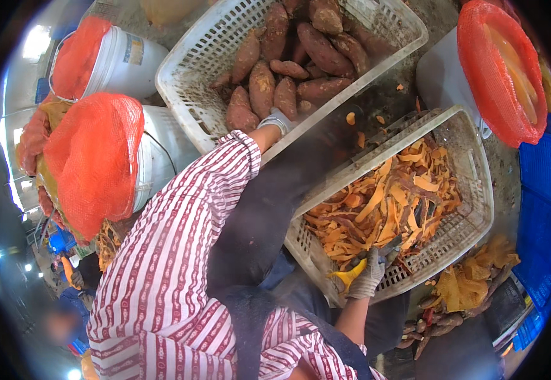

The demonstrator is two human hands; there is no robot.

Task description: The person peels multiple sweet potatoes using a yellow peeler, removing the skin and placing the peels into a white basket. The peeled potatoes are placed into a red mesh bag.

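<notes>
My left hand [279, 122], in a pale glove, reaches over the near rim of a dirty white plastic crate [185, 71] and rests at a sweet potato [285, 97]; its fingers are partly hidden, so its grip cannot be told. Several unpeeled sweet potatoes lie in that crate. My gloved right hand [370, 275] is closed around a yellow-handled peeler or knife [351, 274], whose dark blade points over a second white crate [479, 199]. Orange and brown sweet potato peelings [389, 199] fill much of this crate.
White buckets [154, 147] with red mesh bags [97, 161] stand at the left. Another bucket [439, 66] with red mesh holds peeled pieces at the upper right. Blue crates [541, 213], a yellow mesh bag [463, 287] and roots lie right. A co-worker [78, 289] is at the lower left.
</notes>
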